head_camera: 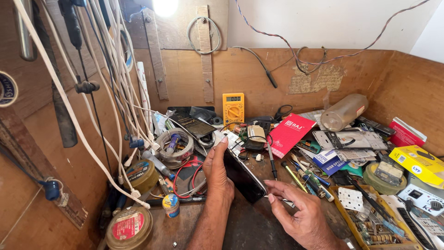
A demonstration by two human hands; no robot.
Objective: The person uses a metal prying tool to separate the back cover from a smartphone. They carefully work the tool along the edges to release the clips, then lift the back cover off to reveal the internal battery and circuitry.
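Note:
A black smartphone (243, 176) with a pale rim stands tilted on its long edge at the middle of a wooden workbench (249, 227). My left hand (217, 173) grips it from behind on the left, thumb up along its top corner. My right hand (296, 206) rests on the bench to the right, fingertips touching the phone's lower right corner, where a small thin object lies; I cannot tell whether the fingers hold it. A screwdriver (271, 161) lies just behind the phone.
Clutter rings the phone: a yellow multimeter (233, 108), a red booklet (290, 133), a tape roll (174, 148), round tins (129, 228), a yellow parts tray (374, 222), a plastic bottle (343, 112). White cables (111, 74) hang at the left. Wooden walls enclose the back and right.

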